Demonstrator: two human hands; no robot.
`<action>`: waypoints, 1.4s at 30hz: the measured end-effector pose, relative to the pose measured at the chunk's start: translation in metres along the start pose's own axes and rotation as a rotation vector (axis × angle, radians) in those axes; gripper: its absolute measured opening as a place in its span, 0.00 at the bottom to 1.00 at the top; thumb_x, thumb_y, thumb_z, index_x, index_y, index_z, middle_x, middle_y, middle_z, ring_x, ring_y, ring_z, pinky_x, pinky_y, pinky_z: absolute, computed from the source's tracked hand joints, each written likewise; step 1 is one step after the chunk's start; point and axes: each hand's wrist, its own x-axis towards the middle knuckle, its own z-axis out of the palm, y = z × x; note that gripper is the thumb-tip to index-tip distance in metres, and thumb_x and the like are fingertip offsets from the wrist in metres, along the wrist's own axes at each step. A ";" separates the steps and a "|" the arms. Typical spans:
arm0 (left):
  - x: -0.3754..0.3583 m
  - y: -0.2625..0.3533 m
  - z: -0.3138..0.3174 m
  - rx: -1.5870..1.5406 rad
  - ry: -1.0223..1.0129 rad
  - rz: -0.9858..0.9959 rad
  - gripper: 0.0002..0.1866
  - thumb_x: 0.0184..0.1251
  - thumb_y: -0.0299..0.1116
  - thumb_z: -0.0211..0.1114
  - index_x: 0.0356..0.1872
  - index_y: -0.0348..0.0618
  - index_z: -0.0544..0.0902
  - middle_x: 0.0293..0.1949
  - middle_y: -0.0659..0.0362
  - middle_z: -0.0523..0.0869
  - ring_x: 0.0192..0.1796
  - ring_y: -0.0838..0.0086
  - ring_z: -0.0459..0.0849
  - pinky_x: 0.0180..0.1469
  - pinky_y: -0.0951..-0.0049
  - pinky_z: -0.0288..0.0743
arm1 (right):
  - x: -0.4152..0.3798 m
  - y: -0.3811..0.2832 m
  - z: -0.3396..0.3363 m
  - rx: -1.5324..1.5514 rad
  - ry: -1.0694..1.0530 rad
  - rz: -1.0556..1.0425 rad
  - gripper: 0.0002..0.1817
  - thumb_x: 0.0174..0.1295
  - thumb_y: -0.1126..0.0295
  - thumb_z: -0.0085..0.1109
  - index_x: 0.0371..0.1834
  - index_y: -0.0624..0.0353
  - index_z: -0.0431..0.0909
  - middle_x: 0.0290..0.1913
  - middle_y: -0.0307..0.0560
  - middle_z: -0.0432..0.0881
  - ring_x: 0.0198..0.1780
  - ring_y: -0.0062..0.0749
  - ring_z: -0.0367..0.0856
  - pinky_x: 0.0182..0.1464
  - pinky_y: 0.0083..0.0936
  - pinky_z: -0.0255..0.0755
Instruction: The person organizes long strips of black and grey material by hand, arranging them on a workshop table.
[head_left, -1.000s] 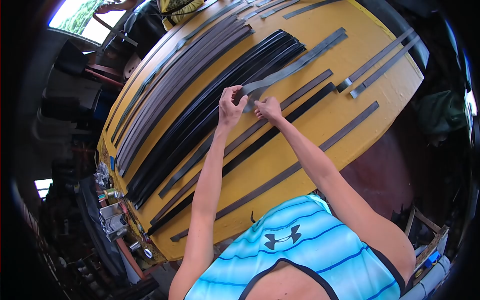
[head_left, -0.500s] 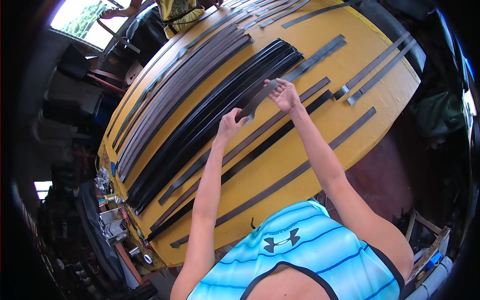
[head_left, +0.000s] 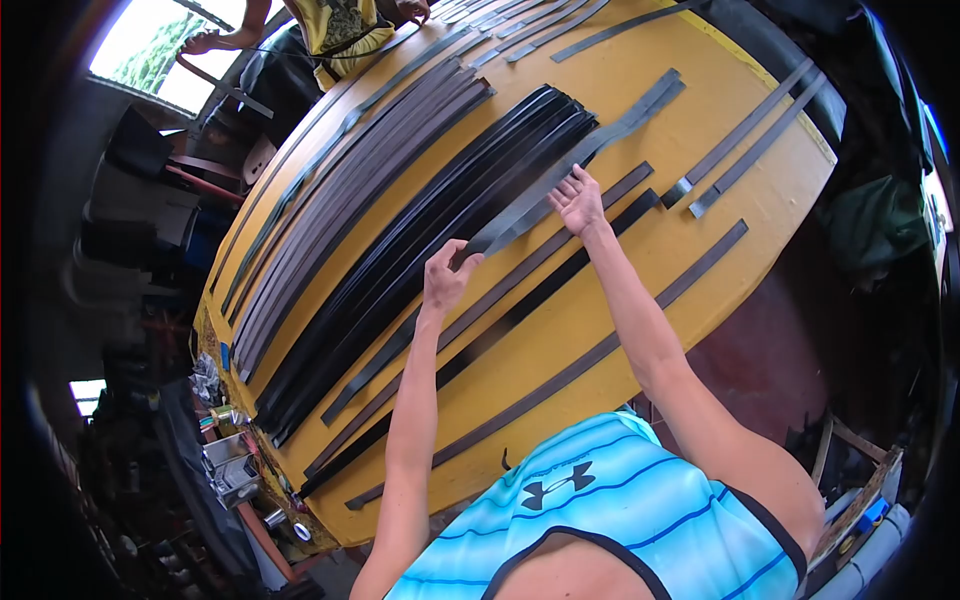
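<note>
A long grey strip (head_left: 540, 195), leather-like, slants over the yellow table (head_left: 540, 375). My left hand (head_left: 447, 275) pinches it between thumb and fingers near its middle, lifting that part. At the strip's lower edge, my right hand (head_left: 580, 203) is open, palm up, fingertips right beside it. Beyond the strip lies a thick bundle of black strips (head_left: 430, 235). Nearer to me run a brown strip (head_left: 530, 252), a black strip (head_left: 540, 310) and another brown strip (head_left: 580, 366), roughly parallel.
A bundle of brown-grey strips (head_left: 360, 200) lies farther left, with several grey strips (head_left: 545, 35) at the far end. Two strips (head_left: 755, 145) lie at the right. Across the table stands a person in yellow (head_left: 345, 30). A metal device (head_left: 232, 470) sits by the left edge.
My right hand has let go of the grey strip and opened, shifting slightly down. The bent part has dropped flatter. My left hand has moved slightly left and down, still gripping it.
</note>
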 end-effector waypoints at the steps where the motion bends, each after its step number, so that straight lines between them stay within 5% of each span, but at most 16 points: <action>1: -0.001 0.001 -0.002 0.002 -0.001 -0.006 0.12 0.66 0.33 0.76 0.40 0.37 0.84 0.27 0.66 0.81 0.33 0.82 0.77 0.38 0.76 0.72 | -0.001 0.001 -0.001 -0.037 -0.083 0.044 0.29 0.74 0.48 0.55 0.65 0.61 0.71 0.62 0.53 0.83 0.57 0.42 0.82 0.65 0.42 0.73; 7: -0.004 -0.009 -0.004 0.077 -0.106 -0.078 0.11 0.66 0.33 0.75 0.41 0.37 0.85 0.26 0.64 0.82 0.30 0.80 0.77 0.36 0.76 0.72 | 0.002 -0.039 0.035 0.049 -0.081 -0.058 0.13 0.78 0.60 0.51 0.53 0.59 0.72 0.51 0.57 0.88 0.46 0.45 0.87 0.50 0.41 0.86; 9: -0.006 -0.022 -0.004 0.161 -0.092 -0.022 0.14 0.65 0.33 0.75 0.44 0.34 0.84 0.30 0.50 0.88 0.30 0.69 0.84 0.37 0.70 0.76 | 0.018 -0.071 0.035 0.060 -0.114 -0.162 0.12 0.79 0.61 0.50 0.50 0.59 0.72 0.49 0.57 0.88 0.47 0.45 0.87 0.51 0.42 0.85; 11: -0.009 -0.020 -0.007 0.178 -0.090 -0.019 0.14 0.66 0.34 0.75 0.43 0.34 0.84 0.30 0.47 0.88 0.30 0.65 0.86 0.36 0.68 0.76 | 0.035 -0.107 0.029 0.064 -0.121 -0.185 0.13 0.79 0.60 0.49 0.49 0.60 0.71 0.48 0.56 0.87 0.47 0.44 0.87 0.52 0.44 0.85; 19: -0.017 -0.021 -0.008 0.203 -0.089 -0.075 0.14 0.66 0.37 0.75 0.39 0.35 0.84 0.26 0.48 0.85 0.27 0.65 0.82 0.34 0.67 0.76 | 0.069 -0.213 0.009 -0.061 -0.043 -0.371 0.15 0.79 0.61 0.49 0.54 0.62 0.70 0.55 0.59 0.86 0.52 0.47 0.87 0.57 0.46 0.84; 22: -0.017 -0.021 -0.006 0.207 -0.086 -0.123 0.15 0.67 0.37 0.74 0.36 0.35 0.81 0.22 0.56 0.77 0.28 0.75 0.73 0.34 0.71 0.71 | 0.072 -0.231 0.014 -0.028 -0.054 -0.471 0.13 0.79 0.63 0.51 0.54 0.62 0.70 0.57 0.61 0.85 0.55 0.52 0.86 0.61 0.49 0.82; 25: -0.016 -0.029 -0.007 0.251 -0.068 -0.103 0.16 0.66 0.40 0.75 0.40 0.36 0.84 0.26 0.47 0.86 0.28 0.61 0.86 0.35 0.65 0.77 | 0.077 -0.255 0.019 -0.022 -0.105 -0.526 0.10 0.79 0.66 0.50 0.56 0.59 0.69 0.60 0.63 0.83 0.56 0.57 0.85 0.61 0.49 0.82; 29: -0.019 -0.039 -0.006 0.236 -0.038 -0.093 0.15 0.66 0.38 0.76 0.40 0.37 0.84 0.26 0.48 0.86 0.27 0.65 0.83 0.34 0.66 0.76 | 0.068 -0.281 0.035 -0.119 -0.143 -0.668 0.10 0.80 0.73 0.43 0.61 0.56 0.65 0.60 0.69 0.82 0.53 0.57 0.87 0.56 0.47 0.85; 35: -0.020 -0.047 -0.004 0.124 -0.011 -0.176 0.14 0.66 0.37 0.76 0.38 0.36 0.83 0.23 0.55 0.81 0.26 0.77 0.77 0.32 0.71 0.72 | 0.061 -0.310 0.041 -0.311 -0.162 -0.705 0.13 0.80 0.67 0.51 0.61 0.58 0.70 0.57 0.59 0.85 0.50 0.50 0.89 0.55 0.41 0.85; 37: -0.020 -0.044 -0.005 0.110 -0.012 -0.191 0.13 0.66 0.36 0.76 0.37 0.36 0.83 0.22 0.58 0.79 0.26 0.79 0.75 0.32 0.72 0.71 | 0.057 -0.313 0.042 -0.343 -0.068 -0.666 0.18 0.79 0.58 0.56 0.62 0.57 0.76 0.60 0.51 0.84 0.57 0.48 0.85 0.57 0.41 0.82; 40: -0.022 -0.039 -0.009 0.085 -0.018 -0.218 0.11 0.68 0.34 0.75 0.36 0.39 0.84 0.22 0.64 0.80 0.26 0.83 0.77 0.32 0.77 0.71 | 0.056 -0.318 0.027 -0.472 0.131 -0.586 0.30 0.74 0.38 0.53 0.66 0.47 0.82 0.76 0.44 0.70 0.78 0.43 0.60 0.73 0.43 0.58; 42: -0.024 -0.038 -0.013 0.062 -0.013 -0.230 0.10 0.68 0.34 0.75 0.36 0.39 0.84 0.22 0.64 0.80 0.26 0.83 0.77 0.32 0.77 0.71 | 0.065 -0.324 0.009 -0.510 0.184 -0.574 0.30 0.74 0.38 0.53 0.66 0.46 0.82 0.76 0.44 0.70 0.77 0.44 0.61 0.73 0.43 0.58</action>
